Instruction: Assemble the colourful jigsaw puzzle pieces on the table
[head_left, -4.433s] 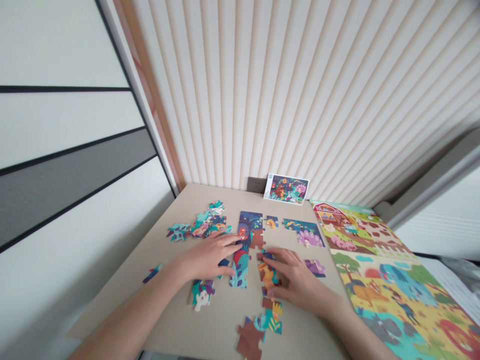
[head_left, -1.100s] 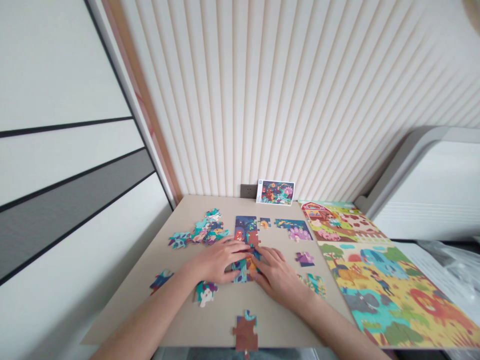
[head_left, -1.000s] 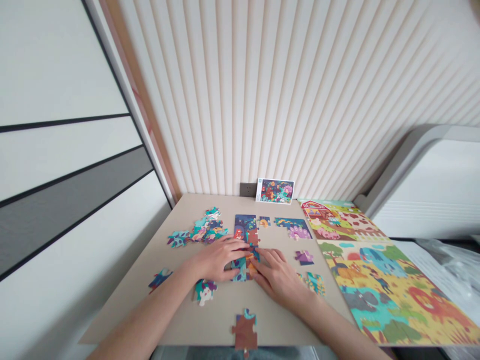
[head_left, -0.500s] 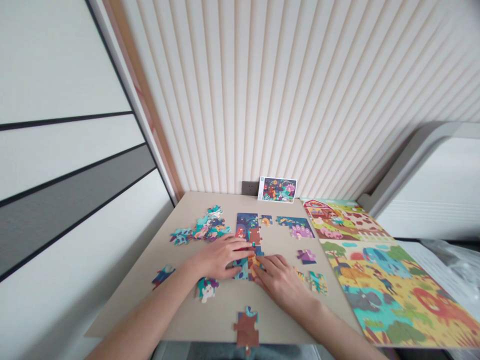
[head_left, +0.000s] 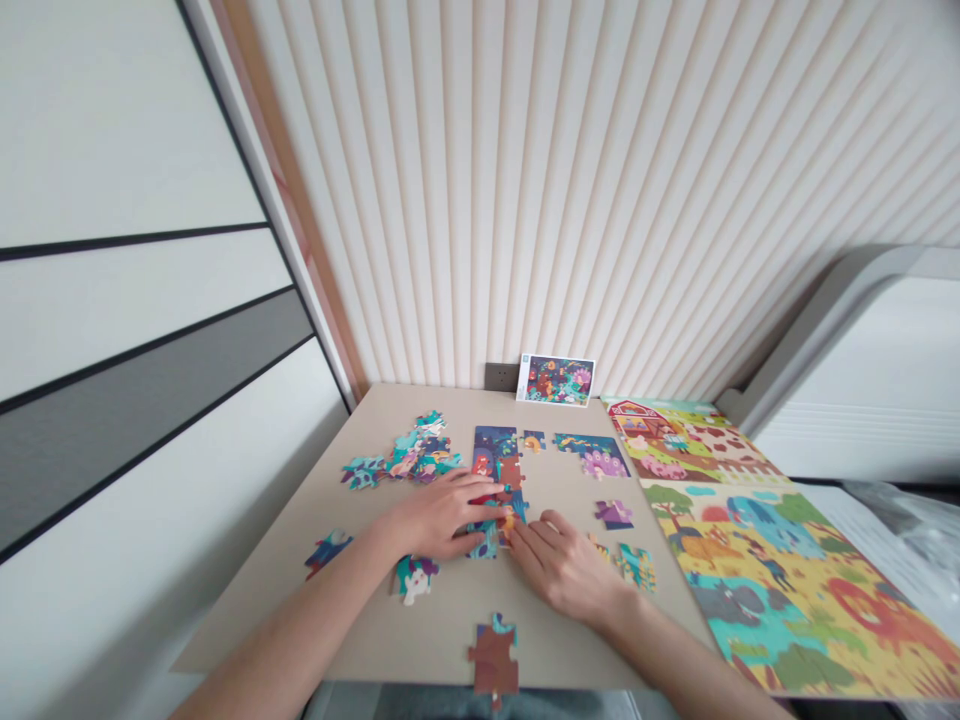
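Observation:
My left hand (head_left: 444,512) lies flat with fingers apart across a partly joined jigsaw puzzle (head_left: 496,442), covering some of its left side. At the puzzle's lower right, the fingertips of my right hand (head_left: 564,566) are closed together on an orange puzzle piece (head_left: 506,524), which they partly hide. Teal puzzle pieces (head_left: 484,546) show just below my left fingertips. A small piece with a yellow-orange figure (head_left: 533,441) sits right of the joined strip. Partly behind my right hand is a teal piece with yellow leaves (head_left: 636,567).
Loose pieces (head_left: 420,450) are heaped at back left; a brown piece (head_left: 495,656) lies at the front edge. A joined dark-blue and pink section (head_left: 596,455) and a purple piece (head_left: 615,514) are on the right. A picture card (head_left: 556,380) leans against the wall. Finished puzzles (head_left: 795,580) lie far right.
My right hand's fingers have curled more and drawn slightly right and down, uncovering more of the joined strip's right edge. My left hand stays in place.

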